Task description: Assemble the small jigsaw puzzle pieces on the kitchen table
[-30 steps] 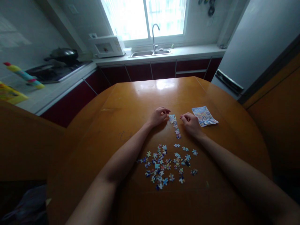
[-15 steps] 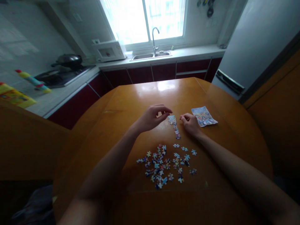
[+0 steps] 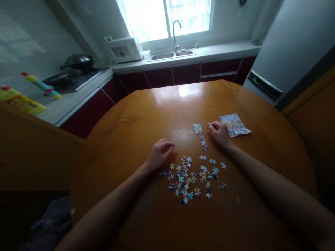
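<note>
Several loose puzzle pieces (image 3: 186, 184) lie in a spread pile on the wooden table. Above them is a narrow joined strip of puzzle (image 3: 200, 136), wider at its far end. My left hand (image 3: 160, 152) is over the table at the upper left of the pile, its fingers curled with the tips close together; anything between them is too small to make out. To the right of the strip rests my right hand (image 3: 219, 133), closed, thumb and forefinger pinched; whatever they hold is hidden. A creased picture sheet (image 3: 234, 124) lies just beyond my right hand.
The round-ended wooden table (image 3: 125, 125) fills the middle. Behind it are a counter with a sink (image 3: 171, 55) and a microwave (image 3: 124, 50). A stove with a black pan (image 3: 80, 62) and yellow bottles (image 3: 23, 101) stand at the left, a fridge (image 3: 293, 45) at the right.
My left hand has moved away from the strip, down and left to the edge of the loose pieces. My right hand stays beside the strip. The view has shifted slightly.
</note>
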`<state>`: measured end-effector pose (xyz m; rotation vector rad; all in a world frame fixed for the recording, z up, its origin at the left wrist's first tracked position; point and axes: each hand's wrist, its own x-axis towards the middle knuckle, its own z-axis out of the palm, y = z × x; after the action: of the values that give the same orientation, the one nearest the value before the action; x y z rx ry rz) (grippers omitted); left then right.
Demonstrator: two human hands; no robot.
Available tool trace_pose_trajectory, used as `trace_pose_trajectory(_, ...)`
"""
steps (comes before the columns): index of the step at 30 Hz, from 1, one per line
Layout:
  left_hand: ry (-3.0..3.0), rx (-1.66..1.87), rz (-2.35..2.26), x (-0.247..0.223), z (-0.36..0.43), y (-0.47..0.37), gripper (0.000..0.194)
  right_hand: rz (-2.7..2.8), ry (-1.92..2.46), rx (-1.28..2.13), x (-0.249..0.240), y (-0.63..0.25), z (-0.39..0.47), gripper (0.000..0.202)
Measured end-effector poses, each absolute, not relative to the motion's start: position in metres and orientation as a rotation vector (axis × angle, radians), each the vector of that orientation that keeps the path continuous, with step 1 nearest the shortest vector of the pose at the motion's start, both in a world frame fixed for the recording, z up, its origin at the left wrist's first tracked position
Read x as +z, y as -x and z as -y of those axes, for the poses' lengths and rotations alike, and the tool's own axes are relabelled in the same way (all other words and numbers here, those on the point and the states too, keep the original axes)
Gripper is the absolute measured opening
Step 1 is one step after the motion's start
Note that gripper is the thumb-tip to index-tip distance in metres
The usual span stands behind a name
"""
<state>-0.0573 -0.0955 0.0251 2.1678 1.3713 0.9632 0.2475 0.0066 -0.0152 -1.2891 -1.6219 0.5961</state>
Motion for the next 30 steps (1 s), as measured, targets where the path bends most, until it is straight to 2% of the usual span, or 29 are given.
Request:
trace_pose_trajectory(4, -2.303, 0.895, -1.194, 0.025, 0.103, 0.054, 0.01, 1.63, 1.299, 0.567, -0.017, -0.249, -0.007, 0.03)
trace_pose_trajectory(9, -2.519, 0.711, -0.669, 0.028, 0.114, 0.046, 0.009, 1.616, 1.313, 0.555, -0.018, -0.25, -0.008, 0.029)
trace_pose_trajectory(12, -2.549, 0.603, -0.536, 0.031, 0.121, 0.041, 0.01, 1.612, 1.311, 0.544, -0.018, -0.25, -0.008, 0.028)
trace_pose_trajectory(20, -2.575, 0.536, -0.548, 0.03, 0.123, 0.039, 0.006, 1.61, 1.305, 0.539, -0.015, -0.251, -0.006, 0.029)
trace_pose_trajectory(30, -2.395, 1.006, -0.913, 0.021, 0.103, 0.052, 0.005, 1.58, 1.307, 0.545, -0.015, -0.252, -0.005, 0.029)
